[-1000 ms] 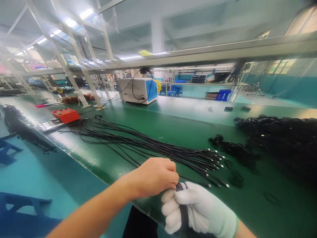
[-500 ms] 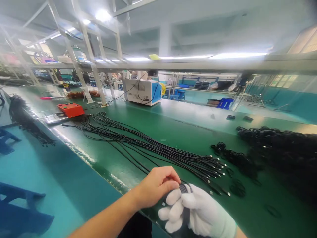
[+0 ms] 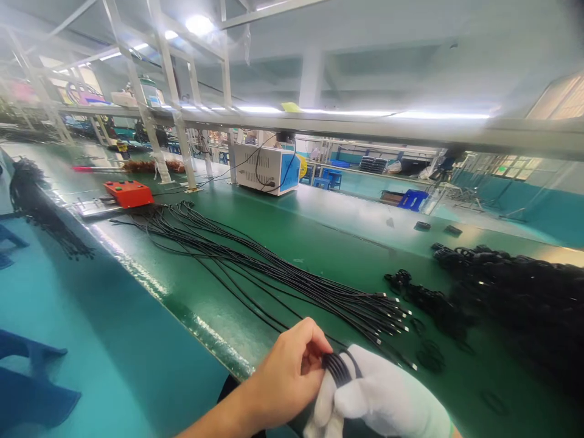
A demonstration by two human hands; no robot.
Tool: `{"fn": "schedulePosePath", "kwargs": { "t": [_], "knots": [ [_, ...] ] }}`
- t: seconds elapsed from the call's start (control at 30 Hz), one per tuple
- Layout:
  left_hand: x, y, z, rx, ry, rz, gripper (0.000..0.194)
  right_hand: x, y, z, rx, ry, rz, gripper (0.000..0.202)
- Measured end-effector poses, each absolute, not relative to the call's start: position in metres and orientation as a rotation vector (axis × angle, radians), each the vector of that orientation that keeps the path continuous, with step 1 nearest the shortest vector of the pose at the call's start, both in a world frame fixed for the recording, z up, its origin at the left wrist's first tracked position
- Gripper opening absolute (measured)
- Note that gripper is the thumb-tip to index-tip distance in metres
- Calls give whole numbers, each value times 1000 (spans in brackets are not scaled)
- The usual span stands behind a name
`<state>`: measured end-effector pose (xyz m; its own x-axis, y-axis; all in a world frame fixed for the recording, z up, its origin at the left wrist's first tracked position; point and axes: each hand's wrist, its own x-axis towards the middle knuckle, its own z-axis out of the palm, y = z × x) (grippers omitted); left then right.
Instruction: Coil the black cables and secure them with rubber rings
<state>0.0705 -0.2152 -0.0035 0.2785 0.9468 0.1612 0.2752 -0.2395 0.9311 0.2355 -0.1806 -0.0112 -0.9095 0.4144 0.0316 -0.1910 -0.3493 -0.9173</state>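
A small coil of black cable is bunched between my hands near the table's front edge. My right hand, in a white glove, is wrapped round the coil from the right. Bare, my left hand pinches at the coil's left side, fingertips curled against the cable. Beyond them a long bundle of black cables lies across the green table, its silver-tipped connectors fanned out just past my gloved hand.
Coiled black cables are heaped at the right. A red control box stands at the left end of the bundle, and a white-and-blue machine at the back. Blue stools stand below the front edge.
The view has shifted slightly. My left fingers have closed in on the coil, and more of its loops show between my hands. My gloved fingers have turned lower around it.
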Motion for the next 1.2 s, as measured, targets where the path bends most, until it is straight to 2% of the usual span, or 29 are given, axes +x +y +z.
{"fn": "schedulePosePath", "kwargs": {
  "t": [0.2,0.4,0.67,0.83,1.0,1.2],
  "knots": [
    [85,-224,-19,1643,1159,1247,13,245,-179,-2,-379,-1621,2286,22],
    [93,-224,-31,1878,1174,1488,20,248,-182,-12,-485,-1595,2254,23],
    [91,-224,-21,1955,1066,1508,20,249,-186,13,-560,-1734,2230,31],
    [87,-227,1,2034,918,1216,35,257,-191,17,-666,-1768,2149,26],
    [87,-225,5,2046,852,1339,29,265,-196,28,-823,-1820,1872,25],
    [84,-224,13,2061,783,1322,26,269,-219,43,-860,-1863,1844,32]
  ]
}}
